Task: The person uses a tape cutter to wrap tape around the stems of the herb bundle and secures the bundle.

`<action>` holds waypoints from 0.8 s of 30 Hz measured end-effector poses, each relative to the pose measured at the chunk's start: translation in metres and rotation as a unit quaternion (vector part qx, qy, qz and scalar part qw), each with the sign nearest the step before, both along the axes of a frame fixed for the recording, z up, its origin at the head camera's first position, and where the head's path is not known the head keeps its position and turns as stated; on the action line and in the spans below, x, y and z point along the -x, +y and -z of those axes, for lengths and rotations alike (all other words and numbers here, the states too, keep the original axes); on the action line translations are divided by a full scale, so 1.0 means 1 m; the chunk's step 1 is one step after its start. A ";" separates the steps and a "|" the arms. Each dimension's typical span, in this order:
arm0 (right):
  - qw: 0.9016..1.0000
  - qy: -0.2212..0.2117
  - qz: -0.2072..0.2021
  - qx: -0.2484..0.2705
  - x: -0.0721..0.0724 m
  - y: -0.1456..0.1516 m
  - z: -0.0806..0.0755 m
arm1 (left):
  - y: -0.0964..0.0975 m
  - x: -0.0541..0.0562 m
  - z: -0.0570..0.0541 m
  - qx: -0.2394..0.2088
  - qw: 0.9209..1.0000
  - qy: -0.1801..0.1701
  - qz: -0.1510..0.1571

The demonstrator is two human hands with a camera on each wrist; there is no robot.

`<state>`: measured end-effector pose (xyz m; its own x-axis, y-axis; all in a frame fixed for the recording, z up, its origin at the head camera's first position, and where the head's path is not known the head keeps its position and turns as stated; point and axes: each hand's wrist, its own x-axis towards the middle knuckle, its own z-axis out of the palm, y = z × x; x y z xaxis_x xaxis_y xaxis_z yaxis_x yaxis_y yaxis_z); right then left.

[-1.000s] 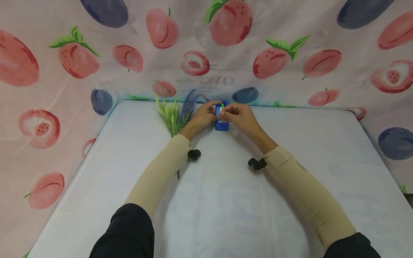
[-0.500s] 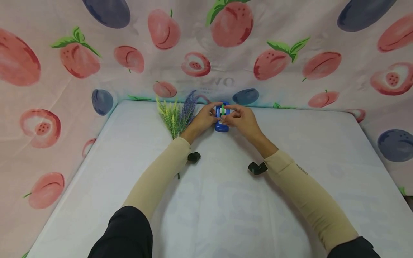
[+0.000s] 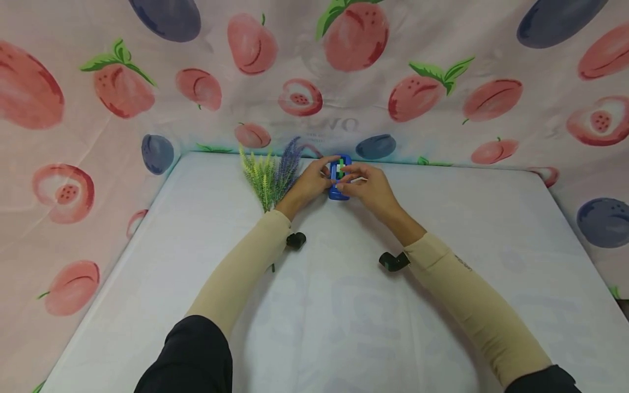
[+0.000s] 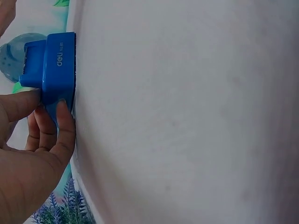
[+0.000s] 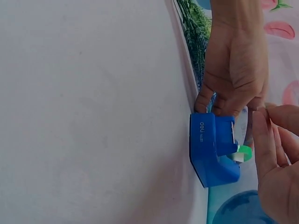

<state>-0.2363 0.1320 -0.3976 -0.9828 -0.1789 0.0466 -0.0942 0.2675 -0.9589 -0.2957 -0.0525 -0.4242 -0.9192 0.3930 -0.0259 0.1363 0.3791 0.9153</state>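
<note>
Left hand grips blue tape dispenser, far side of tabletop. Right hand is just beside it; I cannot tell whether grasping.

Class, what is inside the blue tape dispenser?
A green and white piece pokes up from inside the tape dispenser; its lower part is covered and cannot be seen.

Over there the white table carries a blue tape dispenser near its far edge, with yellow and purple flowers lying to its left.

Fruit-print pink backdrop, white-covered table
</note>
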 end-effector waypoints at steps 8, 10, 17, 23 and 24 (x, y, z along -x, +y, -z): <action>0.998 -0.067 0.010 0.010 -0.004 0.001 -0.002 | 0.000 0.000 0.000 0.006 1.000 -0.004 -0.002; 0.996 -0.091 0.013 0.021 -0.004 0.002 -0.003 | 0.000 0.000 0.000 0.008 1.000 -0.004 -0.004; 0.988 -0.149 0.011 0.039 -0.003 0.004 -0.002 | 0.000 0.001 0.001 0.014 1.000 0.005 -0.005; 0.985 -0.165 0.003 0.043 -0.004 0.003 0.001 | 0.000 0.001 0.000 0.012 1.000 0.008 -0.003; 0.985 -0.167 0.003 0.048 -0.004 0.002 0.002 | 0.000 0.001 0.000 0.013 1.000 0.008 -0.002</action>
